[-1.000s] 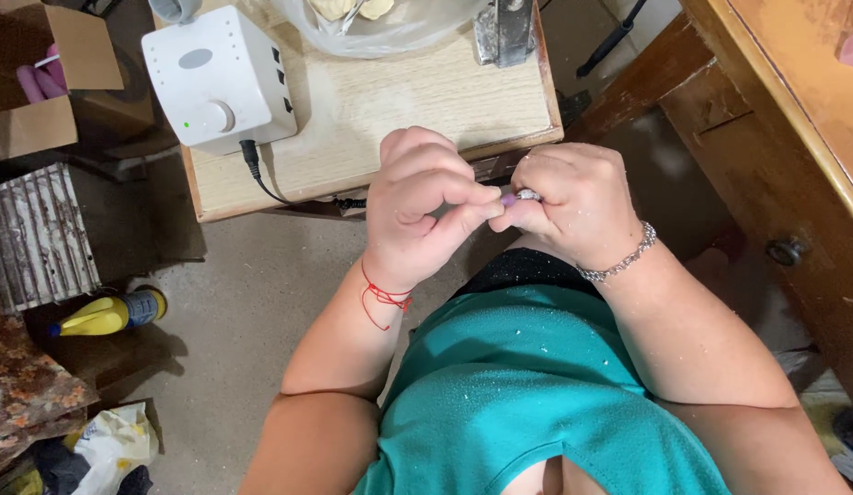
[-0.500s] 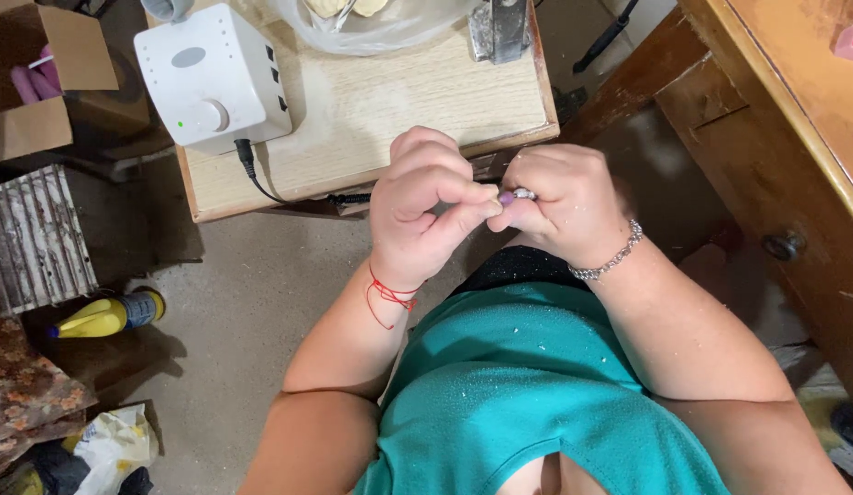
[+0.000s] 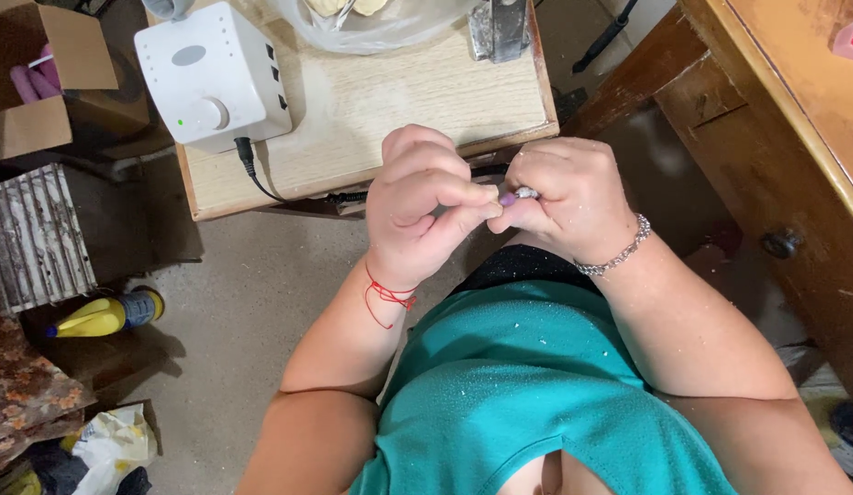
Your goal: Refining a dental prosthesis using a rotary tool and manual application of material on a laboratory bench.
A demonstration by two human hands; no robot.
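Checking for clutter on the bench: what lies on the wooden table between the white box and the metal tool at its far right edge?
In the head view, a clear plastic bag lies between white box and metal tool; nearer, bare table.

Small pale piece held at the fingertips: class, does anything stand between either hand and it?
Nothing visible does. The left hand and right hand meet fingertip to fingertip above the lap, in front of the wooden table, pinching the small pale piece directly. It is too small to identify.
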